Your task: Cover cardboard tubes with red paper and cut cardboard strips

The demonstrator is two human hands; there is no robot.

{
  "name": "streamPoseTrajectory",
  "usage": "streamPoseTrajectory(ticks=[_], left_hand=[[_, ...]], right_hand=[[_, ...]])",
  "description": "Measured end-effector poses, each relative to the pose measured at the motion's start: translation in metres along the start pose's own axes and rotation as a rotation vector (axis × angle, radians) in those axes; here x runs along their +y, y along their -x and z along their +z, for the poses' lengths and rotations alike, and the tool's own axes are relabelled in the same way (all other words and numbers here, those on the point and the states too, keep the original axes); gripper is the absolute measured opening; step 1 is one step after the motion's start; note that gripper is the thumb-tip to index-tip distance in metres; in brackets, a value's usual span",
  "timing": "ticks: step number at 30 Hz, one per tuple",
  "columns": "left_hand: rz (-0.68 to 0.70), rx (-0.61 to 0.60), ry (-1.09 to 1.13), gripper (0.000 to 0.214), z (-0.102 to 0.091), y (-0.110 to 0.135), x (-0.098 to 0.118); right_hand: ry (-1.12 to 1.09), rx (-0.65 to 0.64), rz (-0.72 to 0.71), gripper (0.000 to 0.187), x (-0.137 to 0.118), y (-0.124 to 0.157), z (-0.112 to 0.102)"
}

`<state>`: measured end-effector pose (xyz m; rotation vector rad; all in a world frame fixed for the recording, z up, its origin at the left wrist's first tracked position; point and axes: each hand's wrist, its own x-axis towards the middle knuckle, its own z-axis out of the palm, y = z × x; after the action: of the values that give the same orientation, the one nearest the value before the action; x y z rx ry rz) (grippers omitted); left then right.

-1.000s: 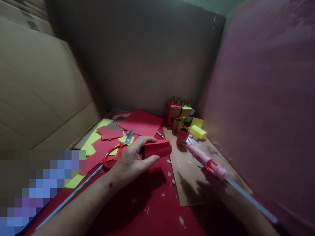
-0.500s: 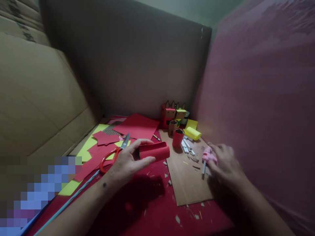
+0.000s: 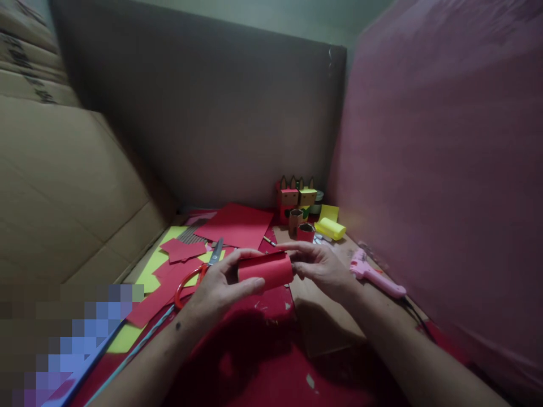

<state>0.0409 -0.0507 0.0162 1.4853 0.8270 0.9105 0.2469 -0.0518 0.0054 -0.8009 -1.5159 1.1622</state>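
Red tube [image 3: 268, 271] is held above the tabletop [image 3: 254, 370], long axis roughly crosswise. Left end is clasped by the left grip [image 3: 217, 285], thumb nearside; right end is flanked by the right grip [image 3: 324, 268], whether pinched or merely beside can't be told.

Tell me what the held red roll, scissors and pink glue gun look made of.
Red roll: probably matte paper; a thin edge shows along its top.
Scissors: greyish, slightly shiny blades, so likely metal; smooth red handles, probably plastic.
Glue gun: probably moulded plastic, uniformly pink.
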Motion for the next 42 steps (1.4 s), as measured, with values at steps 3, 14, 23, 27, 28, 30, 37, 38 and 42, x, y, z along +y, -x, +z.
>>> streamPoseTrajectory(ticks=[3, 14, 23, 27, 28, 30, 37, 38, 42], left_hand=[[-0.026, -0.012, 0.003, 0.045, 0.0, 0.0, -0.003], [-0.071, -0.082, 0.027, 0.04, 0.001, 0.001, 0.0], [-0.073, -0.083, 0.006, 0.037, 0.001, 0.001, 0.003], [-0.072, -0.081, -0.012, 0.035, 0.0, 0.001, 0.001], [-0.069, -0.078, -0.013, 0.035, 0.0, 0.001, 0.0], [-0.045, -0.073, -0.025, 0.034, -0.001, 0.001, -0.004], [0.1, -0.057, -0.183, 0.031, -0.002, 0.001, -0.008], [0.11, -0.055, -0.197, 0.031, -0.002, 0.001, -0.007], [0.131, -0.061, -0.23, 0.031, -0.003, 0.002, -0.006]], right_hand=[[0.041, 0.07, -0.089, 0.026, 0.004, -0.001, -0.001], [0.059, 0.004, -0.166, 0.037, 0.011, 0.002, -0.002], [0.232, 0.026, -0.347, 0.025, 0.01, 0.004, -0.002], [0.231, 0.079, -0.386, 0.022, 0.011, 0.007, 0.0], [0.242, 0.092, -0.402, 0.022, 0.011, 0.007, 0.0], [0.274, 0.112, -0.437, 0.023, 0.012, 0.009, 0.0], [0.303, 0.136, -0.484, 0.022, 0.012, 0.01, 0.0], [0.305, 0.132, -0.49, 0.022, 0.011, 0.01, 0.0], [0.422, 0.099, -0.537, 0.027, 0.008, 0.013, 0.0]])
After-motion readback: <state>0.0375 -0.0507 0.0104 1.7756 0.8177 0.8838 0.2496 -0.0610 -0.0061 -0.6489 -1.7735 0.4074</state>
